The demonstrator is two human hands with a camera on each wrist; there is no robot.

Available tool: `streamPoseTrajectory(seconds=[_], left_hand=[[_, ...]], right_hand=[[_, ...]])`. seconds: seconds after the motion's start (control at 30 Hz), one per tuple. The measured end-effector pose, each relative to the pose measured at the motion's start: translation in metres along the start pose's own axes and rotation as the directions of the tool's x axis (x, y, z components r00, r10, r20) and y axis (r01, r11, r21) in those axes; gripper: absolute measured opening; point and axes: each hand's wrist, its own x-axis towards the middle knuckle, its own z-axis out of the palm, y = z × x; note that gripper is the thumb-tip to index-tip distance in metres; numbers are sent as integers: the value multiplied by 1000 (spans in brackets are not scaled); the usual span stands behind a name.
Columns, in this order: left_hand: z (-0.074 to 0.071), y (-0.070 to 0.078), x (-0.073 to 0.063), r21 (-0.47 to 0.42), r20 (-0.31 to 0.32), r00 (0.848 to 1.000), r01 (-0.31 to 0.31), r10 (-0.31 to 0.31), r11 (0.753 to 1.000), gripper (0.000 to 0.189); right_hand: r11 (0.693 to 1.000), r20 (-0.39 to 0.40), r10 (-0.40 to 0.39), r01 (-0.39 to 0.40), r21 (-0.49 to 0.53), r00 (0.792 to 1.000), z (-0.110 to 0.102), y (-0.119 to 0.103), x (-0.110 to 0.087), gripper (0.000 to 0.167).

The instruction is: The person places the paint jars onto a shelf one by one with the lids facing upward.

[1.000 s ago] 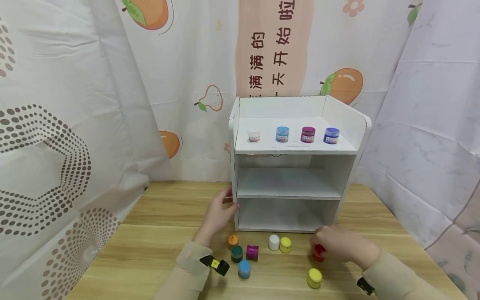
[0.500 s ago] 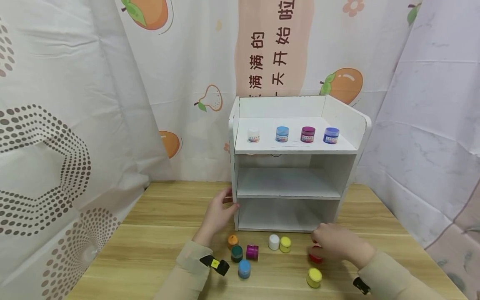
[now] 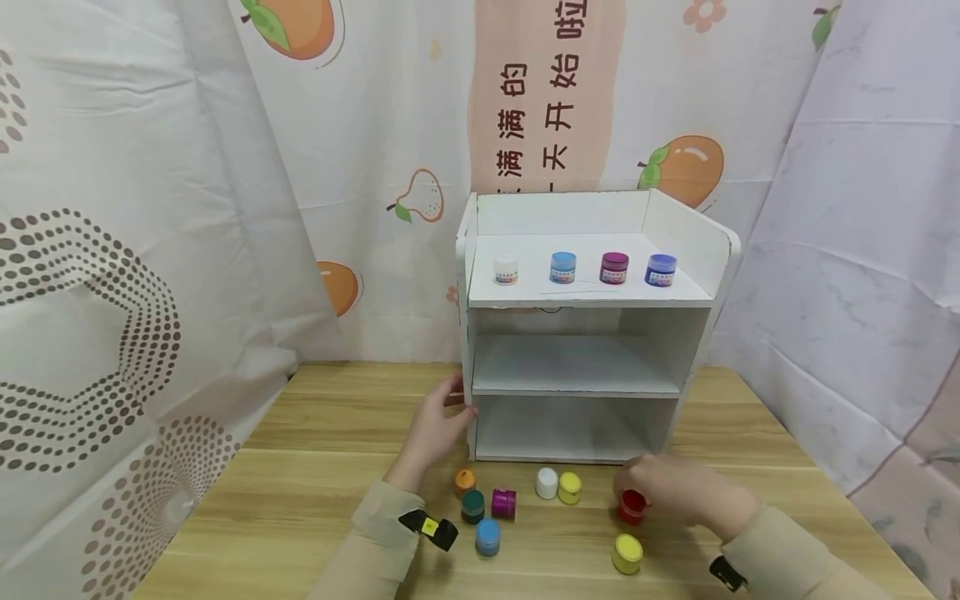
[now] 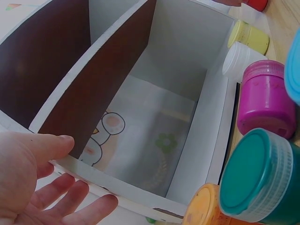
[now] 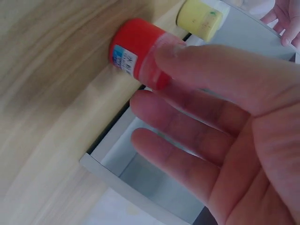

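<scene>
My right hand (image 3: 667,492) pinches a small red paint jar (image 5: 140,51) near its lid with thumb and forefinger, just in front of the shelf's lower right corner. The other fingers of that hand are extended and loosely spread. At the left side of a white shelf unit (image 3: 592,304), my left hand (image 3: 435,425) has its thumb on the front edge and its fingers spread along the outside. An orange jar (image 3: 465,482), a green jar (image 4: 255,176) and a purple jar (image 4: 267,98) lie near my left wrist.
On the wooden table are also a blue jar (image 3: 488,537), a white jar (image 3: 547,483) and two yellow jars, one by the shelf (image 3: 570,487) and one nearer (image 3: 627,554). Several jars stand on the top board, including a magenta jar (image 3: 614,268).
My right hand and the red jar have moved slightly left, and the fingers have shifted around the jar. The left hand has stayed at the shelf side.
</scene>
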Motion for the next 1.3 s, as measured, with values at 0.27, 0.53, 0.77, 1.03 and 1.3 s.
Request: streamPoseTrajectory(seconds=[0.27,0.53,0.77,1.03,1.3], left_hand=[[1,-1,0,2,-1,1000,4,-4,1000,60],[1,0,1,5,1,1000,0,0,1000,60],[1,0,0,0,6,1000,4,-4,1000,60],[1,2,0,-11,2,1000,3,-3,1000,61],[2,1,0,-14,-6,1000,-3,3,1000,60]], right_hand=[[997,-40,80,-80,-7,996,6,1,0,32],[988,-106,128,-136,-78,986,10,1,1,42],[984,-108,161,-167,-55,981,5,0,1,34],[989,-58,138,-140,-40,989,-8,-1,-3,27],[996,-44,89,-89,1,995,-3,0,-5,30]])
